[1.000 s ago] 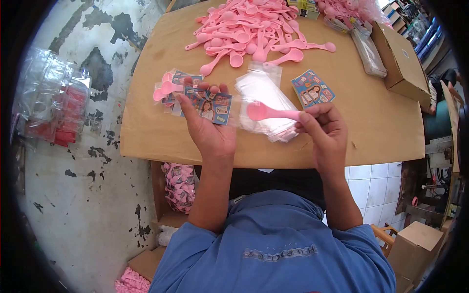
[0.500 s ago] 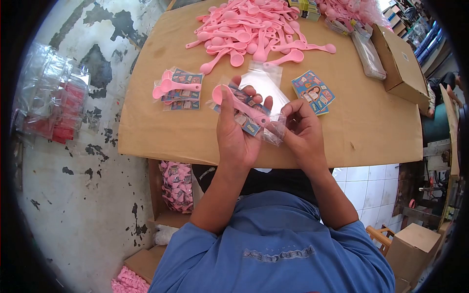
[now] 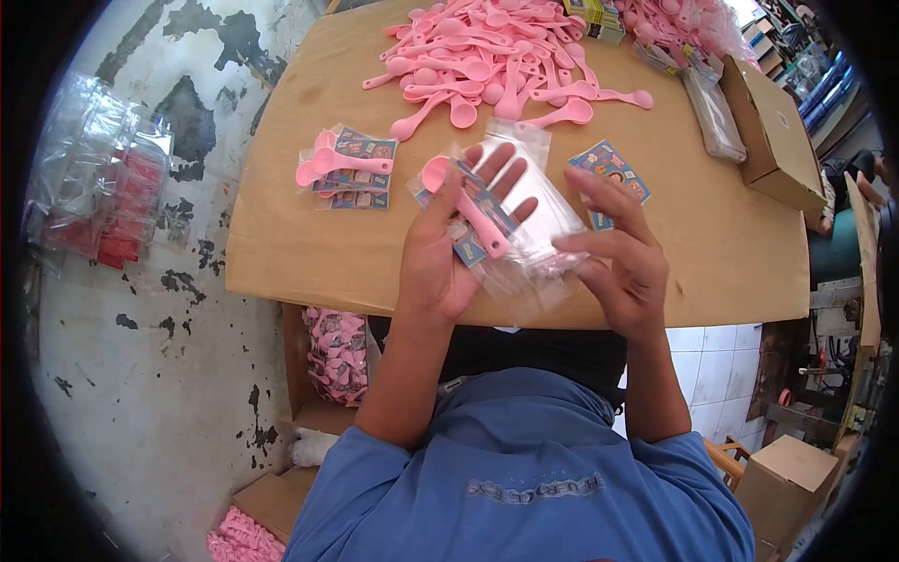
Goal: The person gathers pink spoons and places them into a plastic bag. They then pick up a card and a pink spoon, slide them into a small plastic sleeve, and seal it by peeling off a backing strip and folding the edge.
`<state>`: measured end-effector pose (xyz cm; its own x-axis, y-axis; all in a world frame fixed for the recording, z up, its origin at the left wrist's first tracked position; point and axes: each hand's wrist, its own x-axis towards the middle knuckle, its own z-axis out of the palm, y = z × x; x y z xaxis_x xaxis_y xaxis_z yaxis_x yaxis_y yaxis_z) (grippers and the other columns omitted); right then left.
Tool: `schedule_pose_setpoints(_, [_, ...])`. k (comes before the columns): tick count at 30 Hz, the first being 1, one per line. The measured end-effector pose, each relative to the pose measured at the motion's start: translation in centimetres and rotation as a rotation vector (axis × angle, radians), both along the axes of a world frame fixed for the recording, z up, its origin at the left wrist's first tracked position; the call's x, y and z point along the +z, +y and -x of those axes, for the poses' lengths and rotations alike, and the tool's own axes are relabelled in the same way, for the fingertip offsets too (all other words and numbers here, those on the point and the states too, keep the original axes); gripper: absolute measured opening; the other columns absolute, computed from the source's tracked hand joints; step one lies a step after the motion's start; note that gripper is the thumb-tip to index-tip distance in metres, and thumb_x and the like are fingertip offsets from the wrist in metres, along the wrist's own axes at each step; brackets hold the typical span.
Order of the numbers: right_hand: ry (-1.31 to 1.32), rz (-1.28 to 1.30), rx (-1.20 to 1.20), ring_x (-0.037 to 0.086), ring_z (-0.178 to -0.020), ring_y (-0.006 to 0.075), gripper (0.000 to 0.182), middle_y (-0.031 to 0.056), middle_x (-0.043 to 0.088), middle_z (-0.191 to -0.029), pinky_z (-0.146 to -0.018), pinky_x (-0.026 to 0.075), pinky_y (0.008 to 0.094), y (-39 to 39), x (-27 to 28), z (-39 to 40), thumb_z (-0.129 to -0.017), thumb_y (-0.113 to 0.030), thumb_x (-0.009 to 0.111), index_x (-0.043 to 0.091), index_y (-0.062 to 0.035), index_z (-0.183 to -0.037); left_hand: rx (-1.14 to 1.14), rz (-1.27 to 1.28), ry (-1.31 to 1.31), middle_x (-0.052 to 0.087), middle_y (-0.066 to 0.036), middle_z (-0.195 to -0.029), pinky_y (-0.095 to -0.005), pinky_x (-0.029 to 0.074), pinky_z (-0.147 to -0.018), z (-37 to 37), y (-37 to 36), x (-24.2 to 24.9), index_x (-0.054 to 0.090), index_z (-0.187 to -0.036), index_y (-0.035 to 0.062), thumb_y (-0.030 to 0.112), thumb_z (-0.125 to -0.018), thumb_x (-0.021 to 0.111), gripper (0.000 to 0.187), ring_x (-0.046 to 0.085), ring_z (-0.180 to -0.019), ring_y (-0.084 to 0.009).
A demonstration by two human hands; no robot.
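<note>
My left hand (image 3: 449, 248) holds a clear bag with a pink spoon (image 3: 479, 220) and a blue printed card (image 3: 468, 245), its thumb pressing on the spoon. My right hand (image 3: 623, 253) is just to the right, fingers spread and slightly blurred, near the bag's loose clear end; whether it touches the plastic is unclear. Beneath and between the hands lies a stack of clear bags (image 3: 543, 206). Blue printed cards (image 3: 613, 173) lie behind my right hand. To the left sit packed spoons with cards (image 3: 351, 167).
A large pile of pink spoons (image 3: 487, 56) covers the table's (image 3: 309, 253) far part. At the right are an open cardboard box (image 3: 773, 131) and a packet of clear bags (image 3: 714, 112). More clear bags (image 3: 103, 178) hang or lie at the far left.
My right hand has moved right and opened away from the bagged spoon. The loose end of the bag now extends downward, and my left fingers are more spread.
</note>
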<state>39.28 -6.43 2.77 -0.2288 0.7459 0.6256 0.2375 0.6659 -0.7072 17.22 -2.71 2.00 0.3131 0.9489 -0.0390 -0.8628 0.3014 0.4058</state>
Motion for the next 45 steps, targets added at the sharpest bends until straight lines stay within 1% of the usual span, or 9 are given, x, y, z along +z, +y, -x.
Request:
schedule_pose_setpoints(5, [-0.407, -0.250, -0.220, 0.050, -0.146, 0.0386, 0.050, 0.0114, 0.059, -0.157, -0.119, 0.043, 0.0481, 1.0, 0.3, 2.5, -0.081, -0.002, 0.075, 0.081, -0.0278, -0.122, -0.133, 0.013, 0.149, 0.058, -0.019, -0.150, -0.0476, 0.051, -0.117, -1.5, -0.9, 0.4, 0.047, -0.153, 0.0023, 0.035, -0.114, 0.055, 0.052, 0.059, -0.139, -0.0290])
schedule_pose_setpoints(11, [-0.286, -0.202, -0.051, 0.061, -0.135, 0.0372, 0.046, 0.0103, 0.071, -0.140, -0.109, 0.050, 0.0460, 1.5, 1.1, 1.4, -0.083, -0.006, 0.079, 0.078, -0.0188, -0.127, -0.164, 0.013, 0.192, 0.062, -0.019, -0.145, -0.0467, 0.055, -0.111, -1.2, -0.7, -1.1, 0.041, -0.158, 0.0032, 0.040, -0.114, 0.050, 0.058, 0.067, -0.128, -0.0297])
schedule_pose_setpoints(14, [-0.046, 0.213, -0.014, 0.072, -0.112, 0.0337, 0.035, 0.0108, 0.077, -0.124, -0.098, 0.055, 0.0411, 0.2, 0.5, 0.8, -0.090, -0.011, 0.081, 0.077, -0.0101, -0.124, -0.104, -0.116, 0.355, 0.057, -0.023, -0.150, -0.0460, 0.052, -0.113, -0.9, -0.7, -0.6, 0.038, -0.160, 0.0003, 0.043, -0.113, 0.052, 0.066, 0.064, -0.132, -0.0308])
schedule_pose_setpoints(15, [-0.045, 0.203, -0.055, 0.076, -0.092, 0.0248, 0.044, 0.0116, 0.079, -0.110, -0.084, 0.057, 0.0349, 0.2, 0.8, 1.1, -0.095, -0.012, 0.081, 0.069, -0.0058, -0.136, -0.157, -0.213, 0.367, 0.055, -0.024, -0.153, -0.0456, 0.052, -0.114, -0.4, -0.8, -0.5, 0.036, -0.161, -0.0007, 0.044, -0.113, 0.053, 0.068, 0.063, -0.134, -0.0311])
schedule_pose_setpoints(22, [0.291, 0.661, 0.008, 0.068, -0.078, 0.0117, 0.064, 0.0046, 0.072, -0.087, -0.072, 0.053, 0.0300, -0.5, 0.2, 1.6, -0.095, -0.007, 0.080, 0.049, -0.0074, -0.152, -0.053, -0.340, 0.667, 0.069, -0.028, -0.135, -0.0344, 0.058, -0.101, -1.2, -1.4, -0.3, 0.051, -0.151, -0.0052, 0.017, -0.108, 0.067, 0.051, 0.070, -0.123, -0.0246])
schedule_pose_setpoints(24, [0.402, 0.681, -0.082, 0.067, -0.077, 0.0120, 0.055, 0.0039, 0.071, -0.088, -0.071, 0.053, 0.0293, -0.7, 0.2, 1.8, -0.096, -0.008, 0.080, 0.056, -0.0077, -0.145, -0.009, -0.320, 0.725, 0.075, -0.026, -0.125, -0.0310, 0.060, -0.094, -1.3, -1.5, -0.1, 0.052, -0.152, -0.0044, 0.013, -0.108, 0.067, 0.050, 0.073, -0.114, -0.0215])
schedule_pose_setpoints(30, [-0.178, -0.251, -0.531, 0.066, -0.108, 0.0284, 0.025, 0.0105, 0.071, -0.118, -0.092, 0.054, 0.0404, 1.0, 1.5, 1.2, -0.088, -0.003, 0.080, 0.076, -0.0070, -0.113, 0.077, -0.393, 0.900, 0.080, -0.019, -0.111, -0.0247, 0.058, -0.081, -2.0, -3.2, 1.6, 0.045, -0.160, 0.0016, 0.010, -0.107, 0.067, 0.057, 0.075, -0.096, -0.0123])
schedule_pose_setpoints(40, [-0.199, -0.295, -0.575, 0.064, -0.114, 0.0335, 0.017, 0.0091, 0.073, -0.124, -0.100, 0.052, 0.0464, 1.8, 1.5, 2.9, -0.083, -0.003, 0.080, 0.077, -0.0056, -0.100, 0.115, -0.633, 1.129, 0.078, -0.006, -0.098, -0.0171, 0.038, -0.061, -2.4, -4.0, 1.1, 0.045, -0.163, 0.0019, 0.003, -0.106, 0.067, 0.061, 0.054, -0.076, 0.0008])
schedule_pose_setpoints(45, [-0.087, -0.217, -0.521, 0.067, -0.111, 0.0357, 0.016, 0.0116, 0.074, -0.119, -0.097, 0.054, 0.0451, 2.2, 1.5, 2.8, -0.082, 0.001, 0.077, 0.074, -0.0049, -0.096, 0.061, -0.661, 1.190, 0.080, -0.010, -0.103, -0.0185, 0.046, -0.071, -2.3, -4.2, 1.4, 0.045, -0.163, 0.0012, 0.003, -0.106, 0.066, 0.060, 0.063, -0.086, -0.0027])
